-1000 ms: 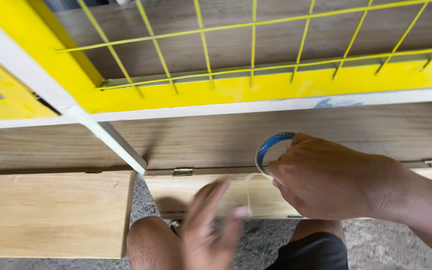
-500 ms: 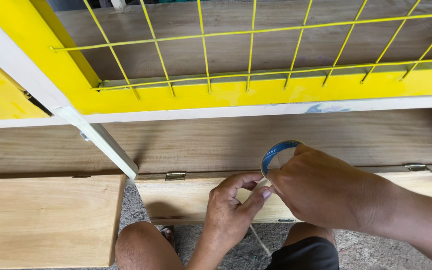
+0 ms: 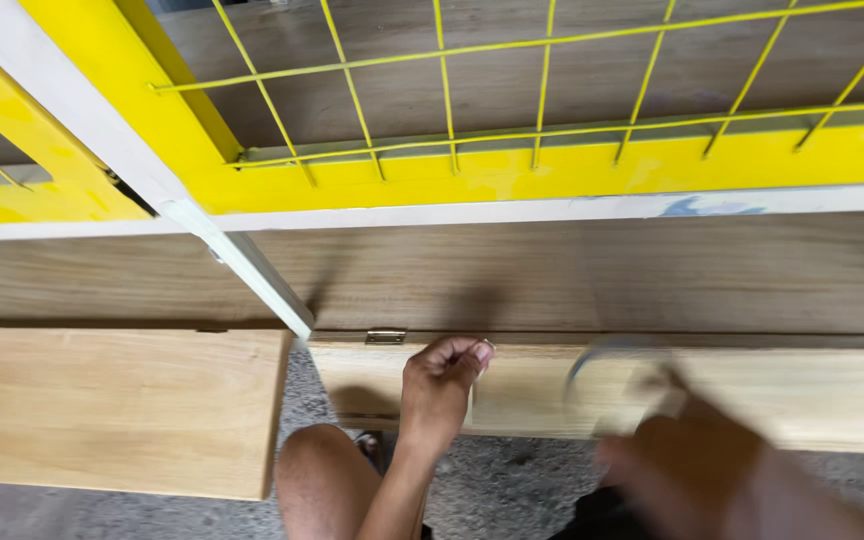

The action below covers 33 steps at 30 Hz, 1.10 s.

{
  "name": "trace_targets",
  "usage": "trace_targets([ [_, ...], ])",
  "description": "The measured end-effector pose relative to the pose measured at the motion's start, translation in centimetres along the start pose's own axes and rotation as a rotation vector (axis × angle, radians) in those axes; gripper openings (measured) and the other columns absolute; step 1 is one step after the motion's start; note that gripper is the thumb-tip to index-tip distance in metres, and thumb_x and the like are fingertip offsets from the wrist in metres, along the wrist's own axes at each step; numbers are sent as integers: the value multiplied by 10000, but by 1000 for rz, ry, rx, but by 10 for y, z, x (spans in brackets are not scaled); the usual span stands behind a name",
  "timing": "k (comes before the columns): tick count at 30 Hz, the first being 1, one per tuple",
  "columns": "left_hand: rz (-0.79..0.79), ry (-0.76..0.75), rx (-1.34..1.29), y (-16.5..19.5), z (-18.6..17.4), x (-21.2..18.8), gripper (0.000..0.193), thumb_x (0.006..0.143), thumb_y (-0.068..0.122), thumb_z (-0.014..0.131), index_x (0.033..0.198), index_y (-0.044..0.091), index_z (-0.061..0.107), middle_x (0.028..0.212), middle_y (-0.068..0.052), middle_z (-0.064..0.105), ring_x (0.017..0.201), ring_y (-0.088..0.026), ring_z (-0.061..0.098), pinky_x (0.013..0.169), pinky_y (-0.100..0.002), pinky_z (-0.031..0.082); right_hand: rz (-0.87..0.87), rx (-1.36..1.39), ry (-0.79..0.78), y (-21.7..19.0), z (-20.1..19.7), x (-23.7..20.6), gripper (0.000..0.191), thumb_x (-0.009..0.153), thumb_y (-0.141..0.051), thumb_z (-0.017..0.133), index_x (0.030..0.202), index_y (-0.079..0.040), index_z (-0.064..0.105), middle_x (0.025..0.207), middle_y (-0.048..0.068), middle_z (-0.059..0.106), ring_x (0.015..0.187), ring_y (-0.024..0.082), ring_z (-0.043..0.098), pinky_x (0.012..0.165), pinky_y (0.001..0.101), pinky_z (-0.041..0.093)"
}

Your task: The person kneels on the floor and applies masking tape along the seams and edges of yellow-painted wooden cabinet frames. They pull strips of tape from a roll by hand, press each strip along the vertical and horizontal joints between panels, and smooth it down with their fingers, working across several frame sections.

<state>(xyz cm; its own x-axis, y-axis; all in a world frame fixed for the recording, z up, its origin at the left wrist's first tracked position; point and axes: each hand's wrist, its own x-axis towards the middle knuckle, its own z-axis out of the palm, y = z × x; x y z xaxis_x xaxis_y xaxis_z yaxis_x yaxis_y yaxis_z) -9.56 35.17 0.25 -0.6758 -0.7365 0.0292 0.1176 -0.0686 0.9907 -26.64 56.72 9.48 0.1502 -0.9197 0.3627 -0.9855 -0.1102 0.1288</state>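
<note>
My left hand (image 3: 439,385) is curled against the top edge of a pale wooden flap (image 3: 812,395), fingertips pinched together on what looks like the end of a clear tape strip. My right hand (image 3: 697,470) is blurred with motion at the lower right, and the blurred tape roll (image 3: 597,362) it grips shows as a faint ring in front of the flap. A small metal hinge (image 3: 385,337) sits just left of my left hand, joining the flap to the darker wooden panel (image 3: 602,275) above.
A yellow frame with yellow wire mesh (image 3: 552,175) spans the top. A white slanted rail (image 3: 242,260) runs down to the flap's left end. Another pale wooden board (image 3: 112,405) hangs at the left. My bare knee (image 3: 322,480) and speckled grey floor (image 3: 512,490) are below.
My right hand has swept down and to the right with the tape roll, away from my left hand. The left hand has risen to the flap's top edge and stays there.
</note>
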Motion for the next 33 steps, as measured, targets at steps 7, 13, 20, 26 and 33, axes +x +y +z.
trace_targets([
  [7, -90, -93, -383, 12, -60, -42, 212, 881, 33, 727, 1090, 61, 756, 1251, -58, 728, 1061, -138, 729, 928, -307, 620, 333, -83, 95, 121, 105, -8, 224, 883, -181, 706, 1050, -35, 737, 946, 140, 754, 983, 305, 728, 1149, 505, 505],
  [13, -35, 29, 51, 46, -56, -52, 216, 901, 104, 709, 1103, 45, 759, 1258, -88, 741, 977, -122, 733, 830, -283, 654, 491, 484, -173, 45, 79, 62, 388, 961, -368, 623, 1277, -151, 687, 1080, 132, 758, 948, 275, 754, 892, 436, 605],
  [20, -70, 145, 305, 67, -40, -60, 203, 935, 108, 706, 1112, 20, 752, 869, -39, 772, 751, -58, 653, 662, -212, 557, -83, 688, -207, -27, 21, 157, 313, 919, -256, 666, 1188, -100, 697, 1088, 83, 726, 965, 237, 716, 831, 419, 599],
  [26, -108, 229, 467, 71, -41, -64, 166, 944, 116, 694, 1068, 22, 754, 874, -50, 795, 740, -70, 705, 653, -233, 599, -163, 360, -618, -49, 0, 188, 210, 911, -134, 659, 1111, -86, 701, 1095, 59, 652, 995, 204, 656, 861, 378, 598],
  [33, -51, 182, 279, 40, -73, -69, 283, 960, 55, 681, 1242, 49, 710, 986, -102, 806, 787, -112, 685, 682, -249, 575, -280, 278, -452, -44, 14, 185, 214, 846, -54, 676, 1044, 24, 696, 1027, 160, 676, 996, 253, 634, 902, 395, 586],
])
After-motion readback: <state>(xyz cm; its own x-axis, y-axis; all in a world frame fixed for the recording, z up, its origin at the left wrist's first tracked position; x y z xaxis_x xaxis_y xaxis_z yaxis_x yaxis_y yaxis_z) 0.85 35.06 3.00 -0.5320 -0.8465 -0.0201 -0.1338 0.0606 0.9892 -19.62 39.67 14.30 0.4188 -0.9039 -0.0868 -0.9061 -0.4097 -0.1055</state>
